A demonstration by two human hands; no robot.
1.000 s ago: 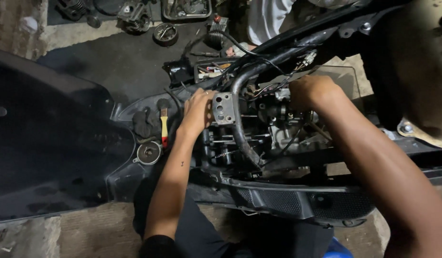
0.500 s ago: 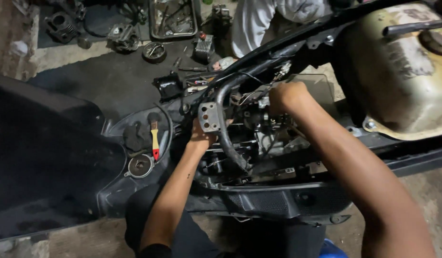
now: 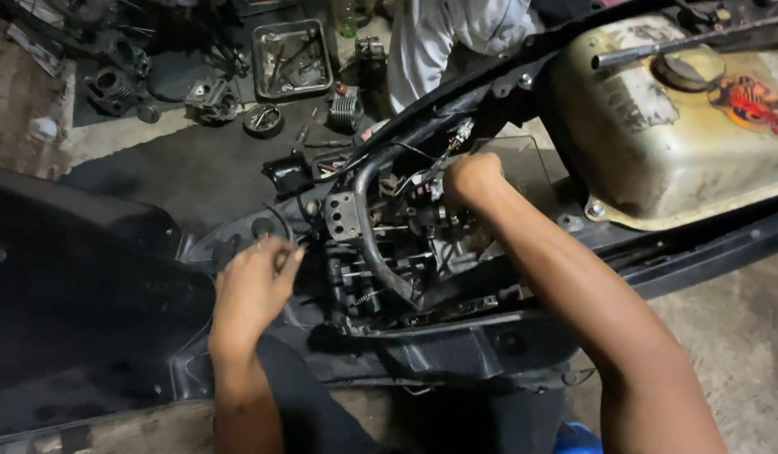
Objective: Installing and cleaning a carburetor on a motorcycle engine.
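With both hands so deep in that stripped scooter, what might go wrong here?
The right hand is buried among loose wires and metal parts, so a wire could snag or a finger get pinched. Small engine parts lie scattered on the floor; one could easily be kicked or lost.

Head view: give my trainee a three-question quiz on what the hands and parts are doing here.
1. True or false: the right hand is down among the engine parts inside the frame.
2. What does the left hand hold? A) hammer B) nothing clearly visible C) tray
3. Which pale, worn part sits at upper right?

Key:
1. True.
2. B; its fingers are bent beside the black panel, and any small item cannot be told.
3. The fuel tank.
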